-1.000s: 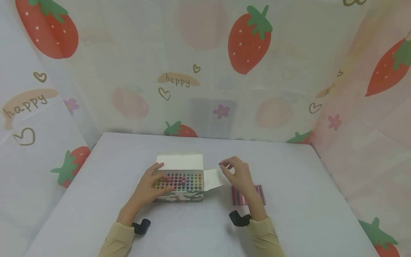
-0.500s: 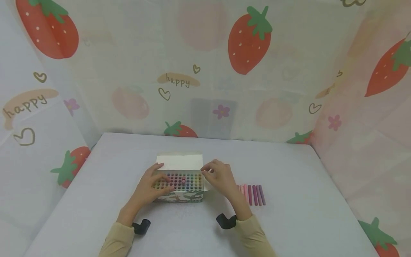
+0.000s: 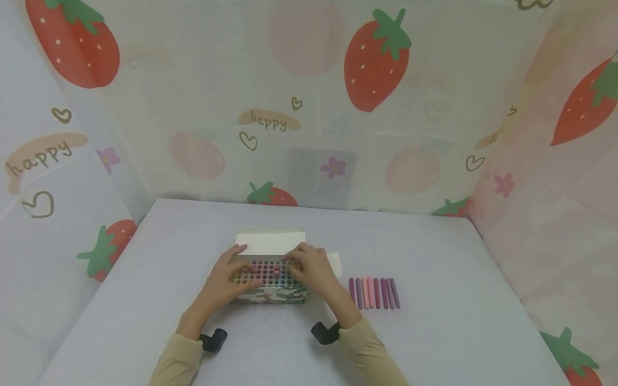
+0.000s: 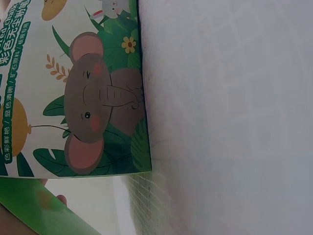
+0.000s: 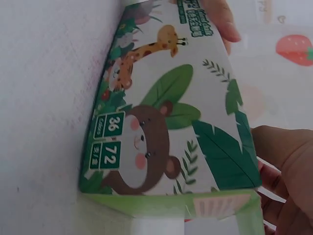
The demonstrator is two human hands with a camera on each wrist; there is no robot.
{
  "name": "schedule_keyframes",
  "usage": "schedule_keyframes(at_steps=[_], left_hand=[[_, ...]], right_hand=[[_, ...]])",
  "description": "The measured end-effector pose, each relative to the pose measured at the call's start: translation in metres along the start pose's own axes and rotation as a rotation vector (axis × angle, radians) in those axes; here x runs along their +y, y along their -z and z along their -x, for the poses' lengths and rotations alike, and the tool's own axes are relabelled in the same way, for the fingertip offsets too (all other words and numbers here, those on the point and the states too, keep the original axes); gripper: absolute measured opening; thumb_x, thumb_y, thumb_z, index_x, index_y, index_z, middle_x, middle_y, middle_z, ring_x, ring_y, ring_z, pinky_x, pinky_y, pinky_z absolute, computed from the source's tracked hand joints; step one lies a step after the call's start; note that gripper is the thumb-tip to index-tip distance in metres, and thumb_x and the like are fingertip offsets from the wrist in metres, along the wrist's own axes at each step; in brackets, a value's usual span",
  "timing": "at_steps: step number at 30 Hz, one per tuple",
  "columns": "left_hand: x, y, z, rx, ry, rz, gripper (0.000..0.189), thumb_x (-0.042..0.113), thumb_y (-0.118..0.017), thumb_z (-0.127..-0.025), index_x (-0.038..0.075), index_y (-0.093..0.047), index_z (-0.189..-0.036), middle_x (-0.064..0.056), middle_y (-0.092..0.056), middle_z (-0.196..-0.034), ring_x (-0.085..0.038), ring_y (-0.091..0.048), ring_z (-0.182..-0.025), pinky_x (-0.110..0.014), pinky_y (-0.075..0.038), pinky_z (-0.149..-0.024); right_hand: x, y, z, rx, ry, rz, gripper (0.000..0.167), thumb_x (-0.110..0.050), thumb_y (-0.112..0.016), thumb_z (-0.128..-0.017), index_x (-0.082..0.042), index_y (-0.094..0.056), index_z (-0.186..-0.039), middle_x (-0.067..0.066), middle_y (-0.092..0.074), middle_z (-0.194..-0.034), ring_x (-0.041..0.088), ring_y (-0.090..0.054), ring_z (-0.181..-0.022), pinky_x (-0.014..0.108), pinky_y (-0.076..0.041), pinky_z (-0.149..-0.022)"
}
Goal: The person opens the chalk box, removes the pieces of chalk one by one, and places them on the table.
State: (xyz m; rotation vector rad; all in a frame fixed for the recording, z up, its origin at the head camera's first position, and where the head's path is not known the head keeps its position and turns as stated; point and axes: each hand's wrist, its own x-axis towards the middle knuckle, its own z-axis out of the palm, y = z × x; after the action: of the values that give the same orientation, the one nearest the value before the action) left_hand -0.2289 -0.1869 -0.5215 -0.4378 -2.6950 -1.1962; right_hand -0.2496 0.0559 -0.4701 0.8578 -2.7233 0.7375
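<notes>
An open cardboard box of coloured chalk (image 3: 277, 296) stands mid-table, packed with upright sticks in rows. One pink chalk stick (image 3: 277, 272) stands higher than those around it. My left hand (image 3: 226, 279) rests over the box's left end, fingers spread, thumb by the front edge. Over the right end hovers my right hand (image 3: 311, 268), thumb and fingertips apart above the chalk; nothing shows between them. Printed animals cover the box front (image 5: 146, 122) in the right wrist view, where some fingers of my right hand (image 5: 288, 181) show beside it. An elephant side (image 4: 93, 98) fills the left wrist view.
Several pink and purple chalk sticks (image 3: 376, 293) lie in a row right of the box. The raised lid (image 3: 270, 242) stands behind the box, and a side flap (image 3: 335, 264) juts out right. Strawberry-print cloth (image 3: 314, 134) walls the white table.
My right hand has moved left from above the chalk row to over the box's right end, uncovering the whole row. My left hand has stayed in place on the box.
</notes>
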Motion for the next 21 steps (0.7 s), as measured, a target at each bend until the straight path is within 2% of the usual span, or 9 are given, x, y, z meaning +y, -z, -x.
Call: schedule_keyframes(at_steps=[3,12,21], left_hand=[[-0.001,0.000,0.000,0.002,-0.001,0.002,0.030,0.052,-0.073,-0.072,0.029,-0.064,-0.088,-0.006,-0.031,-0.148,-0.036,-0.018,-0.139,-0.065,-0.021,-0.104],[0.000,0.000,0.000,0.006,-0.003,-0.002,0.029,0.052,-0.073,-0.071,0.029,-0.064,-0.088,-0.006,-0.031,-0.148,-0.036,-0.018,-0.139,-0.066,-0.021,-0.104],[0.002,0.001,0.001,0.013,-0.019,-0.011,0.030,0.050,-0.074,-0.072,0.027,-0.064,-0.088,-0.008,-0.032,-0.147,-0.038,-0.019,-0.138,-0.066,-0.022,-0.104]], right_hand=[[-0.003,-0.002,-0.001,-0.010,0.028,-0.003,0.014,-0.021,-0.065,-0.087,-0.020,-0.069,-0.100,-0.004,-0.060,-0.090,0.009,-0.050,-0.073,0.039,-0.042,-0.081],[-0.004,-0.012,-0.005,-0.010,0.072,0.104,0.014,-0.023,-0.065,-0.087,-0.023,-0.069,-0.101,-0.004,-0.060,-0.097,0.013,-0.053,-0.080,0.037,-0.044,-0.079],[-0.005,-0.014,-0.005,-0.016,0.092,0.118,0.014,-0.023,-0.065,-0.088,-0.025,-0.070,-0.100,-0.005,-0.059,-0.095,0.011,-0.050,-0.081,0.032,-0.040,-0.075]])
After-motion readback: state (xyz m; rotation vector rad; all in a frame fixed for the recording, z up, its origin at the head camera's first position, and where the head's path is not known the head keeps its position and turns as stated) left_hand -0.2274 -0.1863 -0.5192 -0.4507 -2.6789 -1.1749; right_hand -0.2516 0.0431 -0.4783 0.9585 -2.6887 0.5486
